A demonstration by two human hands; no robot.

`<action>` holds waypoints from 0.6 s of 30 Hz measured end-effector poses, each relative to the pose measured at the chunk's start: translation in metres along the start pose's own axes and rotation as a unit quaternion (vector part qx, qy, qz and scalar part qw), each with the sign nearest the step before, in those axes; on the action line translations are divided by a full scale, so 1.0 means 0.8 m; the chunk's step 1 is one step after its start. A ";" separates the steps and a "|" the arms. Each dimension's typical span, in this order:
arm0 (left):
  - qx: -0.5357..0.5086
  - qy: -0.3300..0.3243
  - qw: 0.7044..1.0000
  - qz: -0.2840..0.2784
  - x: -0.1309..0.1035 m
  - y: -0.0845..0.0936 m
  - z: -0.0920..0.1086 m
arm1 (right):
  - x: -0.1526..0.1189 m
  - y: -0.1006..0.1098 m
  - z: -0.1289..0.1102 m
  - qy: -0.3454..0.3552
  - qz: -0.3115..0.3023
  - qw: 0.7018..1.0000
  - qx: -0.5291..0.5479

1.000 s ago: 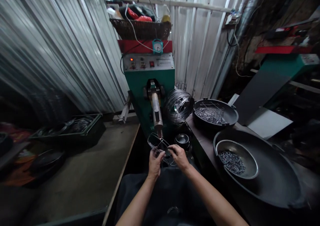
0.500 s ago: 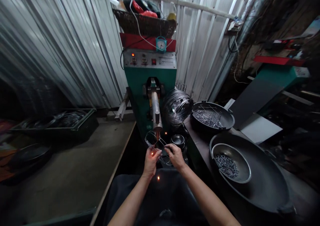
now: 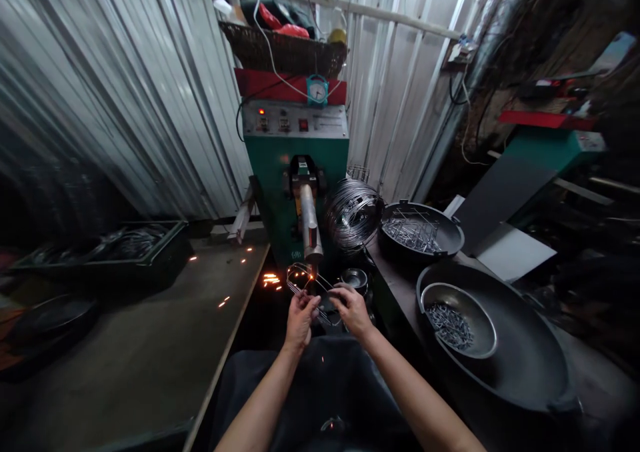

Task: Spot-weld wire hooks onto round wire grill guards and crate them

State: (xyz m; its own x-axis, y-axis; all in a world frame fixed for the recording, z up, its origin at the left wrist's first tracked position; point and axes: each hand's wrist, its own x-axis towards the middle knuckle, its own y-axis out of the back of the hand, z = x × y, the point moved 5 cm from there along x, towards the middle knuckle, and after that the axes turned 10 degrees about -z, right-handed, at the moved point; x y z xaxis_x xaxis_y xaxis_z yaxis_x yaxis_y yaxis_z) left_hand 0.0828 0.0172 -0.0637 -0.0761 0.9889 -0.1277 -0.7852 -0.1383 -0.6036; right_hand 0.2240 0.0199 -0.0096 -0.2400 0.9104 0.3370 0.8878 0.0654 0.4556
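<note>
In the head view a green spot welding machine stands straight ahead, its round metal arm reaching toward me. Under the arm's copper tip sits a bent wire frame, and sparks fly off to the left. My left hand pinches the frame's near left side with closed fingers. On the right, my right hand closes its fingers on the frame's other side, by the wire that runs to the tip. Any small piece between the fingertips is too small to make out.
Right of the machine hangs a wire coil. A black pan of wire pieces stands behind a larger pan, which holds a metal bowl of short pins. A green bin of metal parts lies at left.
Sparks now burst leftward from the tip, where only a few glowing specks showed before. My hands stay nearly in place on the wire frame. The view has shifted slightly.
</note>
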 end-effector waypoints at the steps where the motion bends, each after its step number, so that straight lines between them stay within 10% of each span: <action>1: -0.005 0.004 1.000 -0.001 0.000 0.000 -0.001 | -0.012 0.006 0.005 -0.007 0.015 1.000 -0.001; 7: -0.027 0.044 0.999 0.004 -0.001 0.004 -0.010 | -0.061 0.015 0.018 -0.033 0.012 0.999 -0.012; 18: -0.077 0.050 0.994 0.052 0.008 0.019 0.006 | -0.011 -0.002 -0.002 0.026 -0.038 0.996 -0.081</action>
State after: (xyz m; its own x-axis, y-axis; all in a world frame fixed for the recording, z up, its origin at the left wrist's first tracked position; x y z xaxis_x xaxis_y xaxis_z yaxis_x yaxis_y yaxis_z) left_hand 0.0675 0.0214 -0.0700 -0.0853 0.9595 -0.2686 -0.6719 -0.2545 -0.6956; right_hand 0.2239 0.0113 -0.0119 -0.3277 0.8825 0.3374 0.7926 0.0625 0.6065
